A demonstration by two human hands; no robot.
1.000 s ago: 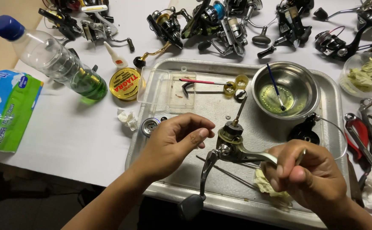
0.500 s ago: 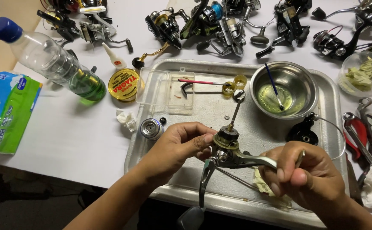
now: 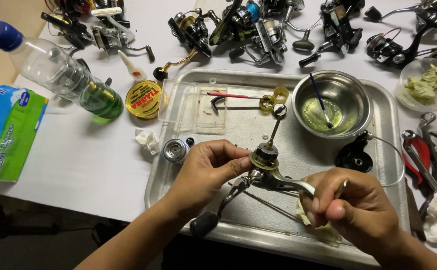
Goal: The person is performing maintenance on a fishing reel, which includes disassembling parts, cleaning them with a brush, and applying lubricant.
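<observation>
Hands meet over the metal tray (image 3: 178, 170): the left hand (image 3: 206, 167) pinches the rotor end of a stripped fishing reel body (image 3: 268, 167) with fingertips closed on it, while the right hand (image 3: 351, 207) is clenched around the reel's foot together with a yellowish rag (image 3: 306, 215). The reel is held just above the tray, its shaft pointing away and its handle knob (image 3: 204, 223) hanging toward the near rim.

Risk, as judged — a greasy grip could slip, and small loose parts beside the left hand, such as the little spool (image 3: 174, 150), could roll off.

Beyond the left hand: a round yellow tin (image 3: 144, 99) with red lettering, a clear bottle (image 3: 58, 75) with a blue cap, lying tilted — and, further left, a green-and-blue tissue pack (image 3: 6, 132).
</observation>
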